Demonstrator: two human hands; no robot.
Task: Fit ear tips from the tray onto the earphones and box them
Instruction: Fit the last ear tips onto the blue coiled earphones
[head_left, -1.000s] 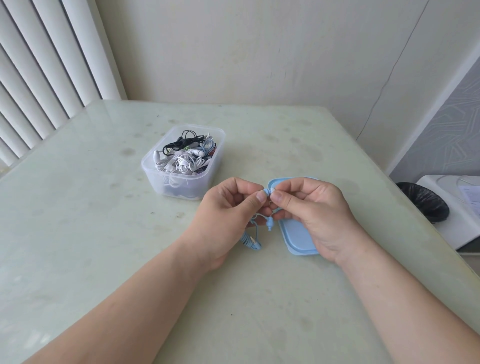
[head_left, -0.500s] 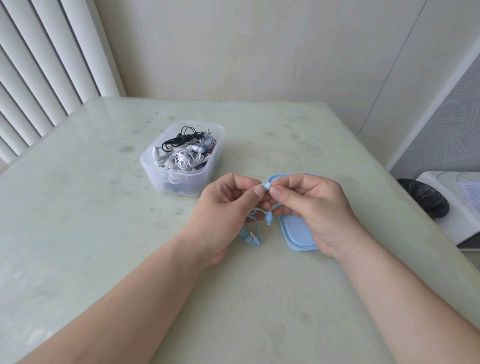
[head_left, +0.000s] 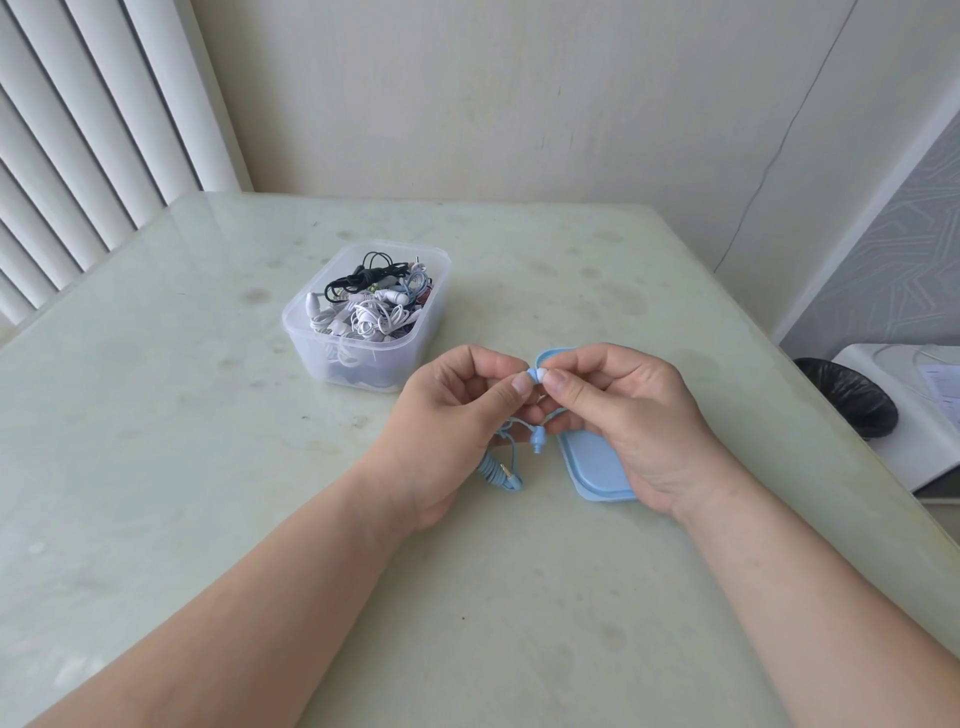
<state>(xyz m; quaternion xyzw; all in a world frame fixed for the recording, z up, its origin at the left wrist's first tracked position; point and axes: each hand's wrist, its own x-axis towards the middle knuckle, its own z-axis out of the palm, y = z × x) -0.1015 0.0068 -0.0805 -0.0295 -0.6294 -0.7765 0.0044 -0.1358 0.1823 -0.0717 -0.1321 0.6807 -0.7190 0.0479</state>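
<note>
My left hand (head_left: 447, 415) pinches one bud of a light blue earphone (head_left: 531, 375) between thumb and fingers. My right hand (head_left: 623, 410) pinches a white ear tip (head_left: 541, 374) against that bud. The second bud (head_left: 538, 439) hangs below my fingers, and the coiled blue cable with its plug (head_left: 500, 474) lies on the table under my left hand. A light blue tray (head_left: 592, 462) lies flat beneath my right hand, mostly hidden by it. A clear plastic box (head_left: 363, 358) of tangled black and white earphones stands behind my left hand.
The pale green glass-topped table (head_left: 208, 467) ends at a right edge near a black bin (head_left: 847, 395) and a white appliance (head_left: 914, 415). Vertical blinds (head_left: 78, 130) hang at the far left, and a wall closes the back.
Both hands have lifted slightly and the white ear tip now shows between the fingertips, pressed against the blue bud. The box and tray have not moved.
</note>
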